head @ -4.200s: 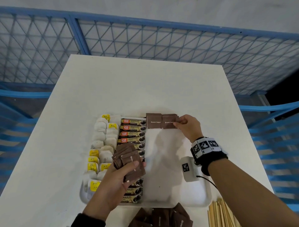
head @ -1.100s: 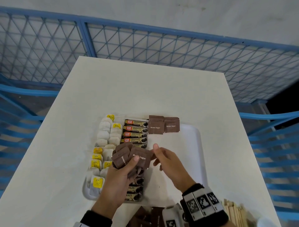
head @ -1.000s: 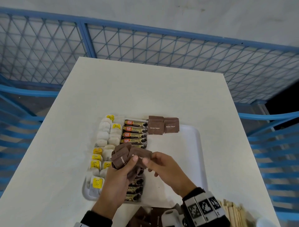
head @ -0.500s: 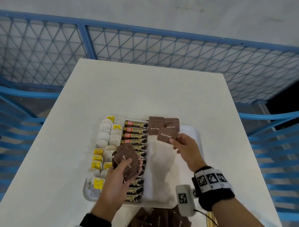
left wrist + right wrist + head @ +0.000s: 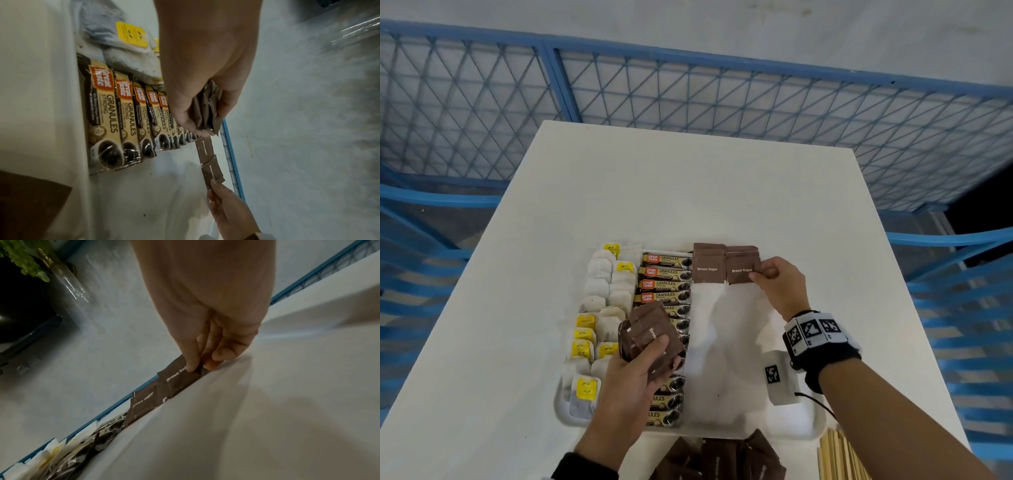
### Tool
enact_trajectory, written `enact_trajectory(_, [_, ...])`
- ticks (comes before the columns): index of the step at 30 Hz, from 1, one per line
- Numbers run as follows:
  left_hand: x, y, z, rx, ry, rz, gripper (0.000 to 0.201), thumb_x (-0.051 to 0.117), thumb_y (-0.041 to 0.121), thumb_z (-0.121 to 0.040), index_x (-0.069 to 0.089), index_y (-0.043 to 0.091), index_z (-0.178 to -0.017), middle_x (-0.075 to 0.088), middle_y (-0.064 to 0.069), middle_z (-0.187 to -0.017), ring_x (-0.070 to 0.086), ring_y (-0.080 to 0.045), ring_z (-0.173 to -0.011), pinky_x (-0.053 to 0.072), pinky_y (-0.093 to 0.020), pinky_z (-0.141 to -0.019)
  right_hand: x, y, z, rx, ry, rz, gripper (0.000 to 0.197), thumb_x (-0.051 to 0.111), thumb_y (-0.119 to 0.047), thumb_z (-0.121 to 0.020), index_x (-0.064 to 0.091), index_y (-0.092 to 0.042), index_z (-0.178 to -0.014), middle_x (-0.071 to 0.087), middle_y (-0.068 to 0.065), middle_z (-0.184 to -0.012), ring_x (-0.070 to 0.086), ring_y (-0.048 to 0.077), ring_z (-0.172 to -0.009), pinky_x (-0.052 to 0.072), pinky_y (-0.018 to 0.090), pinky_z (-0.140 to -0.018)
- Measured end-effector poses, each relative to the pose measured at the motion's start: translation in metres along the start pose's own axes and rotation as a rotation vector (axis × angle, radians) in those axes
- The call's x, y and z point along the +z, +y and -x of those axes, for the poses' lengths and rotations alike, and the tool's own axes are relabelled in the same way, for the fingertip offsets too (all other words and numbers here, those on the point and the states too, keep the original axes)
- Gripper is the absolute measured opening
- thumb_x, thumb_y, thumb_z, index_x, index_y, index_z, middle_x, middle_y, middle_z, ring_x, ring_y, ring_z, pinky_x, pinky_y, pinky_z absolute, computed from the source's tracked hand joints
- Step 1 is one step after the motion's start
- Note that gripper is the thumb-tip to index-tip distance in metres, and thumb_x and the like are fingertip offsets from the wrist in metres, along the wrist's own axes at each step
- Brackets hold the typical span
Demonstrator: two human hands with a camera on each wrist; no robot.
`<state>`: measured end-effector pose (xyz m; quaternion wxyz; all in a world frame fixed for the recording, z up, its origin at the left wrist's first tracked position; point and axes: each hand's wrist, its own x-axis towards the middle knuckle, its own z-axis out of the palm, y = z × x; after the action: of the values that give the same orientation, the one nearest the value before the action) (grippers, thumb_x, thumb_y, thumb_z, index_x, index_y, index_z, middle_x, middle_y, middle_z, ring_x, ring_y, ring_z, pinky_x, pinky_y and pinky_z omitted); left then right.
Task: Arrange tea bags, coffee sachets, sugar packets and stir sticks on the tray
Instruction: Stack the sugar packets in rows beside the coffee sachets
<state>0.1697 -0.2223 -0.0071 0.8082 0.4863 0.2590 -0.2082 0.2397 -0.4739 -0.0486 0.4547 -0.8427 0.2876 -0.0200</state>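
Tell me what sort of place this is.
Probably a staged workstation, not a real pantry: a bare white table fenced by blue mesh panels, tracking markers on the right wrist band.

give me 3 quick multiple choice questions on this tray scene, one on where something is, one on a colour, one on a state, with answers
1. Where do the coffee sachets lie on the tray?
A. between the tea bags and the sugar packets
B. at the tray's right edge
C. off the tray, on the table

2. What colour are the tags on the tea bags?
A. red
B. yellow
C. green

3. What is the left hand doing?
A. lying flat on the table
B. gripping a bunch of brown sugar packets
C. holding stir sticks

Answers:
1. A: tea bags lie left of the sachets, the laid sugar packets right of them.
2. B: the tags show yellow.
3. B: its fingers curl round the brown sugar packets, while the right hand pinches one on the tray.
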Motion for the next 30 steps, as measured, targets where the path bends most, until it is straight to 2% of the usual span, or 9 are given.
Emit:
enact_trajectory(3, [-0.001, -0.001, -0.002, 0.000, 0.003, 0.000, 0.028, 0.060, 0.002, -0.083, 0.062, 0.003, -0.111, 0.073, -0.012, -0.087, 0.069, -0.021, -0.072, 0.059, -0.028, -0.061, 0.003, 0.000, 0.001, -0.018, 0.031, 0.029, 0.022, 0.072, -0.019, -0.077, 0.054, -0.029, -0.071, 0.062, -0.007, -0.070, 0.058, 0.011, -0.070, 0.041, 0.017, -0.060])
enact_trajectory(7, [0.000, -0.002, -0.002, 0.006, -0.002, -0.020, 0.026, 0.060, 0.001, -0.084, 0.063, 0.004, -0.110, 0.074, -0.010, -0.085, 0.071, -0.018, -0.069, 0.057, -0.025, -0.057, 0.004, -0.003, 0.006, -0.034, 0.044, 0.027, 0.026, 0.069, -0.015, -0.081, 0.052, -0.013, -0.101, 0.059, 0.004, -0.082, 0.052, 0.010, -0.067, 0.037, 0.003, -0.053])
enact_trajectory(10, [0.002, -0.003, -0.002, 0.017, -0.014, -0.038, 0.027, 0.060, 0.000, -0.084, 0.062, 0.003, -0.111, 0.072, -0.011, -0.087, 0.070, -0.017, -0.068, 0.056, -0.024, -0.054, 0.004, -0.008, 0.013, -0.065, 0.084, 0.044, 0.039, 0.069, -0.016, -0.082, 0.046, -0.008, -0.112, 0.055, 0.007, -0.089, 0.049, 0.013, -0.073, 0.033, -0.003, -0.059])
enact_trajectory(14, [0.004, -0.002, -0.001, 0.024, -0.037, -0.050, 0.023, 0.059, -0.002, -0.084, 0.064, 0.004, -0.106, 0.073, -0.008, -0.078, 0.070, -0.014, -0.064, 0.054, -0.022, -0.053, 0.009, -0.014, 0.027, -0.107, 0.105, 0.019, 0.033, 0.067, -0.015, -0.083, 0.048, -0.010, -0.109, 0.054, 0.003, -0.082, 0.049, 0.012, -0.070, 0.035, 0.004, -0.061])
enact_trajectory(16, [0.004, -0.002, -0.001, 0.026, -0.045, -0.056, 0.022, 0.060, -0.002, -0.084, 0.064, 0.005, -0.105, 0.074, -0.006, -0.079, 0.070, -0.013, -0.067, 0.055, -0.022, -0.054, 0.013, -0.021, 0.040, -0.128, 0.039, -0.037, 0.024, 0.066, -0.016, -0.084, 0.050, -0.014, -0.102, 0.056, -0.001, -0.078, 0.049, 0.004, -0.065, 0.037, 0.009, -0.062])
enact_trajectory(18, [0.004, -0.002, -0.001, 0.030, -0.043, -0.056, 0.022, 0.061, -0.002, -0.083, 0.065, 0.005, -0.104, 0.074, -0.006, -0.080, 0.070, -0.013, -0.068, 0.055, -0.022, -0.054, 0.016, -0.029, 0.059, -0.160, -0.090, -0.045, 0.013, 0.063, -0.022, -0.087, 0.054, -0.017, -0.095, 0.057, -0.006, -0.076, 0.049, 0.001, -0.065, 0.039, 0.006, -0.062])
enact_trajectory(20, [0.004, -0.002, 0.000, 0.034, -0.039, -0.067, 0.021, 0.062, -0.002, -0.082, 0.066, 0.005, -0.101, 0.074, -0.006, -0.079, 0.070, -0.013, -0.066, 0.054, -0.022, -0.053, 0.018, -0.036, 0.080, -0.168, -0.298, -0.040, 0.011, 0.059, -0.030, -0.090, 0.058, -0.019, -0.091, 0.057, -0.010, -0.075, 0.049, 0.000, -0.065, 0.039, 0.004, -0.061])
enact_trajectory(24, [0.004, -0.001, 0.002, 0.054, -0.059, -0.088, 0.020, 0.063, 0.000, -0.081, 0.068, 0.012, -0.096, 0.074, -0.008, -0.085, 0.070, -0.015, -0.072, 0.056, -0.023, -0.058, 0.023, -0.041, 0.109, -0.139, -0.661, -0.153, 0.015, 0.059, -0.036, -0.089, 0.062, -0.021, -0.091, 0.063, -0.007, -0.081, 0.054, 0.002, -0.069, 0.044, 0.012, -0.067])
enact_trajectory(30, [0.001, 0.000, 0.005, 0.050, -0.055, -0.100, 0.022, 0.064, 0.005, -0.080, 0.066, 0.010, -0.100, 0.074, -0.008, -0.086, 0.071, -0.017, -0.075, 0.056, -0.025, -0.061, 0.026, -0.039, 0.118, -0.072, -0.724, -0.371, 0.007, 0.065, -0.009, -0.085, 0.061, -0.013, -0.087, 0.063, -0.006, -0.075, 0.057, 0.008, -0.069, 0.046, 0.019, -0.060])
